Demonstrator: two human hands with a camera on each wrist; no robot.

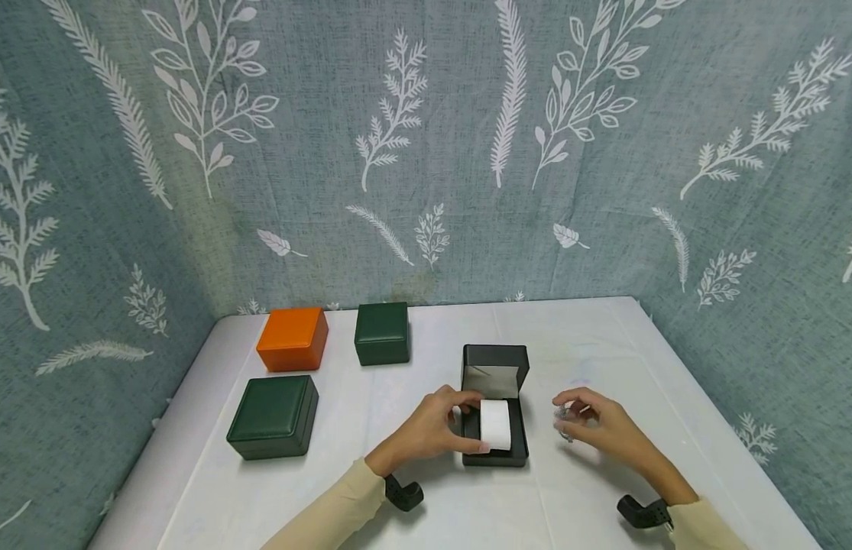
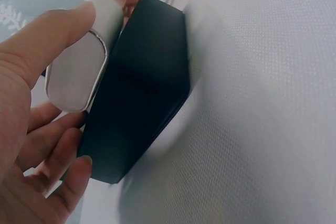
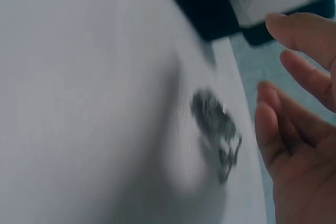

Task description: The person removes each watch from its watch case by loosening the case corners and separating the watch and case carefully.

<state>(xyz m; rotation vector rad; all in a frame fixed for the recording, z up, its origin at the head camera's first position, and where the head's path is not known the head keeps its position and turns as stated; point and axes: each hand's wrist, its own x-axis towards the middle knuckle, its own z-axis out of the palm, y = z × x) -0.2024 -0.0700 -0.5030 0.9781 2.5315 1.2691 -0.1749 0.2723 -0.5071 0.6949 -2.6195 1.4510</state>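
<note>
An open black watch box (image 1: 495, 461) stands with its lid (image 1: 494, 356) raised. My left hand (image 1: 435, 422) pinches the white watch cushion (image 1: 495, 425) over the box's left side, thumb on its near end and fingers on the far side. In the left wrist view, the cushion's flat end (image 2: 76, 72) shows beside the dark box wall (image 2: 142, 77). To the right of the box, my right hand (image 1: 604, 425) hovers with fingers apart near a blurred, silver linked metal piece (image 3: 216, 121). That piece lies on the table just off the fingertips in the right wrist view.
On the left of the white table (image 1: 370, 489) are an orange box (image 1: 293, 340), a green box (image 1: 382, 334) and a larger green box (image 1: 273, 417), all closed. Leaf-patterned cloth (image 1: 453, 153) hangs behind and along both sides.
</note>
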